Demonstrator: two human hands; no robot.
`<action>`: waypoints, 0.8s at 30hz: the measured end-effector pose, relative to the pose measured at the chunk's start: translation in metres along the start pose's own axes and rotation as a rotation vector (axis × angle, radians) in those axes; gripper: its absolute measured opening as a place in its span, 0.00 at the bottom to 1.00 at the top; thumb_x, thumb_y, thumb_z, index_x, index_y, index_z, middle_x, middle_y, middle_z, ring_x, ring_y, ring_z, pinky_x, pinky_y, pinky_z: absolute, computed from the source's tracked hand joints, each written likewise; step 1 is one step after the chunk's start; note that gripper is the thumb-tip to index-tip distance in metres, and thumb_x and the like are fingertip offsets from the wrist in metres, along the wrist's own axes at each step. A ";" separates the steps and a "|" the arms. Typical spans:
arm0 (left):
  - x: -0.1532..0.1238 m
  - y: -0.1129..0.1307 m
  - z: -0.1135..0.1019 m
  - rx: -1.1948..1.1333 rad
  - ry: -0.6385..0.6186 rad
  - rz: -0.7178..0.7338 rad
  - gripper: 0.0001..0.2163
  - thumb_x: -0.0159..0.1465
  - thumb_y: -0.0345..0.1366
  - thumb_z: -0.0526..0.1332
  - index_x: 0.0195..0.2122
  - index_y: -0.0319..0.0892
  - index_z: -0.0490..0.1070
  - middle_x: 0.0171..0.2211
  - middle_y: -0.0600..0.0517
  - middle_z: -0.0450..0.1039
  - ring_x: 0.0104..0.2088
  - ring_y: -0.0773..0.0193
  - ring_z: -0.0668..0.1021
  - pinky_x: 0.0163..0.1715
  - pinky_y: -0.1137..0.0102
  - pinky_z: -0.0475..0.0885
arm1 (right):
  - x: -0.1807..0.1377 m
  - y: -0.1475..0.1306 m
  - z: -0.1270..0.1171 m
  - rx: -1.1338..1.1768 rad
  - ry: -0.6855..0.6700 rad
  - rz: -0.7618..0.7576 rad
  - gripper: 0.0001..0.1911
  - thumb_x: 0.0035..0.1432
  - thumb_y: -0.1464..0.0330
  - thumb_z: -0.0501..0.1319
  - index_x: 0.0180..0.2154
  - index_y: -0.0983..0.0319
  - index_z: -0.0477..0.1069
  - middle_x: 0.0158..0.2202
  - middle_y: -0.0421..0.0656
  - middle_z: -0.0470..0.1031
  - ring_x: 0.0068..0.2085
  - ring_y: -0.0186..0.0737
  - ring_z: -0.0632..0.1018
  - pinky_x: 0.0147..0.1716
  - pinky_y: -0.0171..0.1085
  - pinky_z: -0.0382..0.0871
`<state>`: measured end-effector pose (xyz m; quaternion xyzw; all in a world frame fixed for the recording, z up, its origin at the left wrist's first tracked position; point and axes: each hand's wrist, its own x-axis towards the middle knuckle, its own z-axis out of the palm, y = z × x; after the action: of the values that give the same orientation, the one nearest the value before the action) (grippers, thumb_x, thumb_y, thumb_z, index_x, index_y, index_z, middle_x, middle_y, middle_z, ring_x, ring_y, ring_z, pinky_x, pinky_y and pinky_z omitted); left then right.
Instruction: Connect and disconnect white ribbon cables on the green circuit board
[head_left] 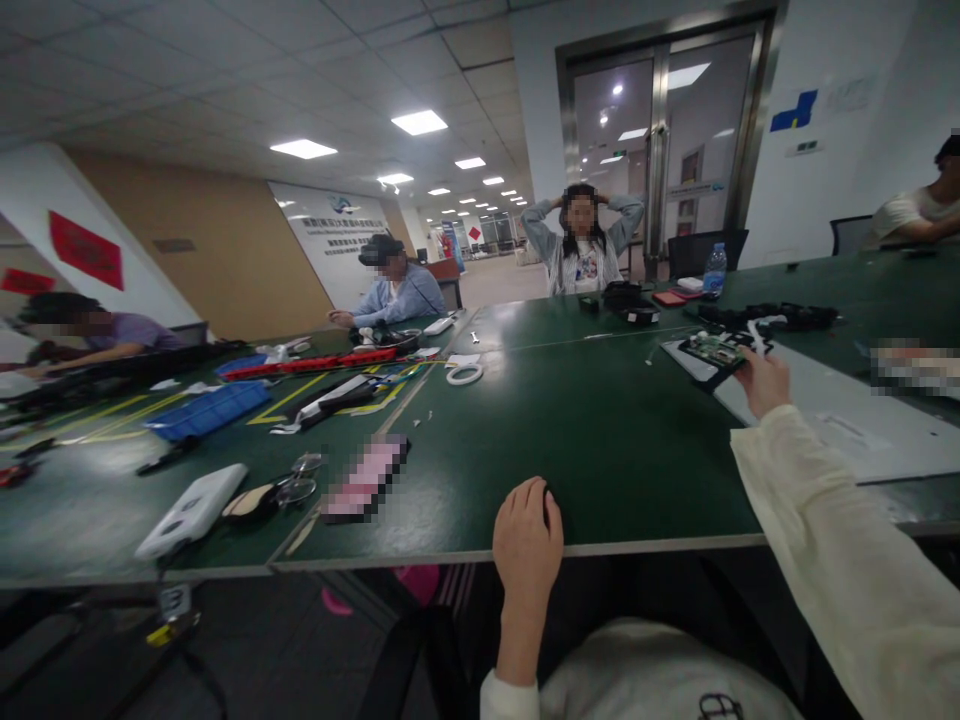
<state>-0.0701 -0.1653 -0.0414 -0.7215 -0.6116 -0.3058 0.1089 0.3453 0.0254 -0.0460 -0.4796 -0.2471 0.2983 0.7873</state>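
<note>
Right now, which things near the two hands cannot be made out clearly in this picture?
- Head view: left hand on the table edge covers a small dark thing; only a sliver shows.
- Right hand touches a circuit board; its parts are too small, and the fingers hide the grip.
- Pink item and a patch by the right edge are blurred.

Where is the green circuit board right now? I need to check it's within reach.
In the head view, the green circuit board lies on the dark green table, far right, touched by the right hand.
</note>
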 end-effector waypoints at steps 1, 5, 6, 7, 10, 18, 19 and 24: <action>0.000 0.000 0.000 0.000 0.002 -0.002 0.15 0.69 0.35 0.48 0.48 0.41 0.73 0.47 0.46 0.76 0.49 0.58 0.76 0.51 0.60 0.71 | -0.008 0.000 0.009 0.062 -0.046 0.048 0.06 0.53 0.70 0.61 0.34 0.61 0.65 0.34 0.42 0.74 0.37 0.38 0.77 0.35 0.36 0.77; 0.001 0.001 -0.001 0.003 -0.005 -0.002 0.15 0.69 0.34 0.49 0.47 0.41 0.73 0.47 0.46 0.76 0.48 0.58 0.76 0.51 0.61 0.71 | -0.053 0.002 0.045 0.145 -0.320 0.274 0.04 0.54 0.73 0.63 0.33 0.63 0.69 0.30 0.40 0.75 0.31 0.32 0.77 0.28 0.28 0.74; 0.001 0.001 -0.001 0.005 -0.007 -0.001 0.15 0.69 0.34 0.49 0.47 0.41 0.73 0.47 0.46 0.76 0.48 0.58 0.76 0.51 0.61 0.71 | -0.065 0.002 0.052 0.134 -0.400 0.320 0.04 0.54 0.73 0.64 0.33 0.63 0.70 0.30 0.40 0.76 0.30 0.32 0.77 0.27 0.28 0.74; 0.001 0.001 -0.001 0.007 -0.008 -0.001 0.14 0.68 0.34 0.49 0.47 0.40 0.73 0.47 0.46 0.76 0.48 0.58 0.76 0.51 0.61 0.71 | -0.077 0.003 0.059 0.123 -0.481 0.360 0.03 0.55 0.73 0.64 0.34 0.63 0.71 0.30 0.40 0.77 0.30 0.32 0.77 0.27 0.28 0.74; 0.002 0.001 0.000 0.008 -0.006 0.006 0.14 0.68 0.34 0.50 0.47 0.40 0.73 0.47 0.46 0.76 0.48 0.57 0.76 0.51 0.60 0.71 | -0.109 0.005 0.072 0.075 -0.686 0.457 0.04 0.55 0.73 0.65 0.35 0.63 0.74 0.31 0.42 0.78 0.31 0.33 0.78 0.28 0.28 0.74; 0.002 0.000 0.003 0.002 0.001 0.010 0.13 0.68 0.34 0.50 0.47 0.42 0.73 0.47 0.46 0.76 0.48 0.57 0.76 0.51 0.60 0.71 | -0.137 0.021 0.078 -0.050 -0.882 0.534 0.04 0.55 0.71 0.66 0.35 0.63 0.75 0.38 0.46 0.79 0.40 0.37 0.80 0.42 0.33 0.76; 0.002 0.000 0.003 0.001 -0.002 0.007 0.13 0.68 0.34 0.50 0.47 0.42 0.73 0.47 0.47 0.76 0.48 0.57 0.76 0.51 0.60 0.71 | -0.134 0.024 0.078 -0.053 -0.875 0.506 0.05 0.55 0.71 0.66 0.36 0.62 0.75 0.41 0.46 0.79 0.43 0.37 0.79 0.45 0.33 0.75; 0.002 0.001 0.003 0.002 -0.009 0.002 0.14 0.69 0.34 0.49 0.47 0.42 0.73 0.47 0.47 0.76 0.48 0.57 0.76 0.51 0.61 0.71 | -0.113 0.038 0.075 -0.342 -0.866 0.256 0.20 0.54 0.64 0.67 0.48 0.61 0.73 0.52 0.46 0.75 0.53 0.42 0.75 0.56 0.41 0.68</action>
<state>-0.0682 -0.1625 -0.0425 -0.7234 -0.6116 -0.3019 0.1074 0.2066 0.0047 -0.0612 -0.4605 -0.5365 0.5203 0.4789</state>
